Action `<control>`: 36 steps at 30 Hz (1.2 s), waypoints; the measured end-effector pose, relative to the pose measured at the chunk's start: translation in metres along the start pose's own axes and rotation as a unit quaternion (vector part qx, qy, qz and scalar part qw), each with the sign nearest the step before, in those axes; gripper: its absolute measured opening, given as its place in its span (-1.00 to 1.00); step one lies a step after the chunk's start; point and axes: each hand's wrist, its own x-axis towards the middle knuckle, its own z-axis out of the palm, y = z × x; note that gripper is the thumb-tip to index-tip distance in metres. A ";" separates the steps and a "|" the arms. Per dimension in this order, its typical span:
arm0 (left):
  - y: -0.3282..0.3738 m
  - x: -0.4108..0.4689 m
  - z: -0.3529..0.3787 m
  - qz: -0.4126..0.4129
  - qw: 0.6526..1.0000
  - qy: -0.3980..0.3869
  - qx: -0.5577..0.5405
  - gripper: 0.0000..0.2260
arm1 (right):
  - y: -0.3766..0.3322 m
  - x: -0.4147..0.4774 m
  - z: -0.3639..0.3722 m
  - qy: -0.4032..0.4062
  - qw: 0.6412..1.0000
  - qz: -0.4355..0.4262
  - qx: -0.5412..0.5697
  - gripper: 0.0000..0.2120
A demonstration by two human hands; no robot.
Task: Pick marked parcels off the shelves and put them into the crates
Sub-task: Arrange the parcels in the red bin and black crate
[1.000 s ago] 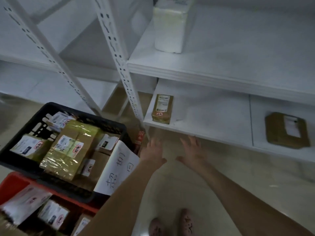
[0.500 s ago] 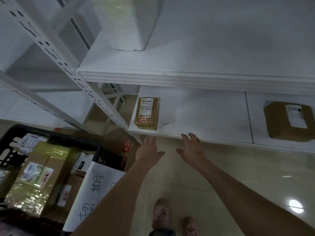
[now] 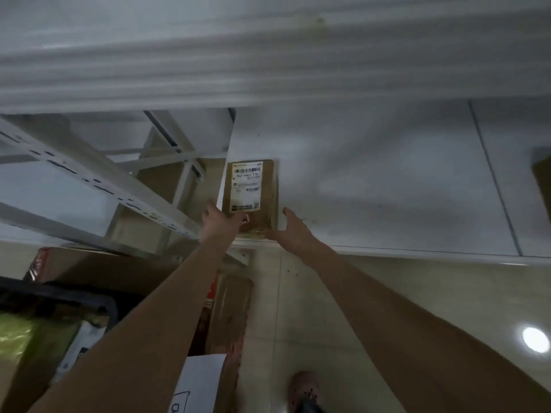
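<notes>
**Hands close in on a labelled parcel at the shelf corner**

The flat brown cardboard parcel (image 3: 253,195), with a white barcode label and a small red-marked sticker at its near end, lies at the front left corner of the white lower shelf (image 3: 387,180). The left hand (image 3: 219,223) touches its near left corner; the right hand (image 3: 290,226) rests against its right edge. Both grips are spread open, not yet closed on it

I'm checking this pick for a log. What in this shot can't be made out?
- Head view: the red mark on the brown parcel is mostly hidden by the left hand.
- Small print on its label is too blurred to read.
- A second parcel is cut off by the right edge.
- The black crate is blurred and cut off at the left.
- Whether the right hand grips or just touches.
</notes>
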 end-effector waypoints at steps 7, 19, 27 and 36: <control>-0.007 -0.018 0.030 -0.035 0.993 -0.093 -0.057 -0.46 | 0.017 -0.018 0.000 -0.004 0.996 0.022 0.088 -0.47; -0.001 -0.158 0.047 -0.069 0.951 -0.232 -0.195 -0.66 | 0.062 -0.132 -0.058 0.086 0.959 0.153 0.222 -0.59; 0.006 -0.278 0.018 -0.069 0.932 -0.189 -0.301 -0.67 | 0.042 -0.235 -0.083 0.063 0.962 0.108 0.244 -0.54; 0.009 -0.389 -0.004 -0.026 0.929 -0.148 -0.339 -0.69 | 0.033 -0.332 -0.102 0.061 0.977 0.057 0.195 -0.78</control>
